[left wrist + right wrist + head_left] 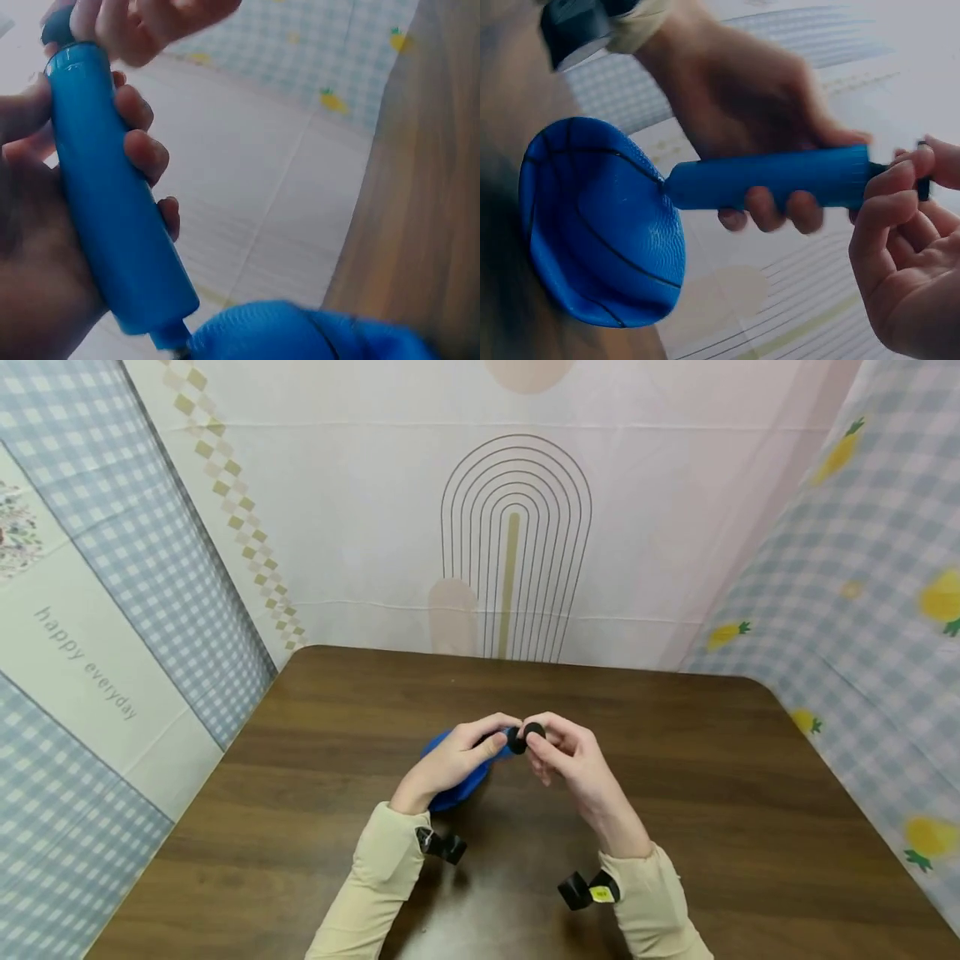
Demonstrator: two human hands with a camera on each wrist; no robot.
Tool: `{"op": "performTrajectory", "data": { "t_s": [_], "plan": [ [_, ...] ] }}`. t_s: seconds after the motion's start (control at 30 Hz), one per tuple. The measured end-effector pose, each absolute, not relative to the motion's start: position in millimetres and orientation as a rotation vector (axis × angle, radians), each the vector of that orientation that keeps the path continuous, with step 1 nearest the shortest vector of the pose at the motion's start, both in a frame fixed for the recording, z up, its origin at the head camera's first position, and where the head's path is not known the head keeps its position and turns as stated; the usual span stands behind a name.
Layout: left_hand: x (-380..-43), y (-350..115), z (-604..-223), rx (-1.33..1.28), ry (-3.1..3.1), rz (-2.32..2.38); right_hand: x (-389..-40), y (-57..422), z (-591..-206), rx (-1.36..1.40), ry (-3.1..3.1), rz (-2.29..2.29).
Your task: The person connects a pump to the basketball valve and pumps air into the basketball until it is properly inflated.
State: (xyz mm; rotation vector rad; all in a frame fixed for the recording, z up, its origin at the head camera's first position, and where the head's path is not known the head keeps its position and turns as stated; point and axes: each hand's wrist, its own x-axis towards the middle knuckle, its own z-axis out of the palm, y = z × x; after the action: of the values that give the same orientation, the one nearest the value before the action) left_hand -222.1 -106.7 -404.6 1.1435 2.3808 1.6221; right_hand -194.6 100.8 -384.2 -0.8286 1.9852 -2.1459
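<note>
A blue hand pump (772, 178) stretches from a dented, half-flat blue ball (607, 225) with black seams. Its nozzle end meets the ball's side; in the left wrist view a short thin piece joins the two. My left hand (447, 762) wraps round the pump barrel (112, 187), thumb on one side and fingers curled over the other. At the far end, my right hand (577, 760) pinches the black pump handle (534, 730) between thumb and fingers. From the head view, the left hand covers much of the barrel and part of the ball.
Under both hands lies a brown wooden table (337, 710). A pale patterned cloth (360, 527) hangs behind it, with checked cloths at both sides. Each sleeved wrist carries a small black camera (576, 891).
</note>
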Motion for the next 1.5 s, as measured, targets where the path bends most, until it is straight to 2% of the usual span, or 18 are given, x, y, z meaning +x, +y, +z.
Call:
{"op": "performTrajectory", "data": {
  "t_s": [0.37,0.57,0.67,0.83,1.0,1.13,1.3,1.5],
  "plan": [
    [-221.8,-118.3,-399.9,1.306,3.041,1.062,-178.1,119.7,-363.7,-0.839,2.014,-2.312],
    [-218.4,-95.6,-405.6,1.410,3.151,1.064,-195.5,110.0,-385.1,-0.750,1.921,-2.252],
    [-216.4,-90.1,-410.4,1.370,3.176,1.136,-197.4,112.8,-387.8,-0.755,2.010,-2.170],
    [-213.7,-95.3,-408.9,1.244,2.988,1.212,-194.0,121.4,-379.8,-0.952,2.235,-1.887],
    [-215.9,-103.7,-399.9,1.250,2.635,1.182,-191.6,131.4,-371.9,-1.173,2.361,-1.704],
    [-217.5,-103.1,-398.6,1.317,2.807,1.177,-190.3,130.6,-369.7,-1.179,2.493,-1.665],
    [-217.1,-95.1,-403.0,1.250,3.081,1.293,-186.7,120.5,-370.1,-1.091,2.735,-1.641],
    [-219.9,-95.4,-403.7,1.367,2.837,1.299,-186.2,116.8,-369.2,-1.329,2.709,-1.603]
  ]
}}
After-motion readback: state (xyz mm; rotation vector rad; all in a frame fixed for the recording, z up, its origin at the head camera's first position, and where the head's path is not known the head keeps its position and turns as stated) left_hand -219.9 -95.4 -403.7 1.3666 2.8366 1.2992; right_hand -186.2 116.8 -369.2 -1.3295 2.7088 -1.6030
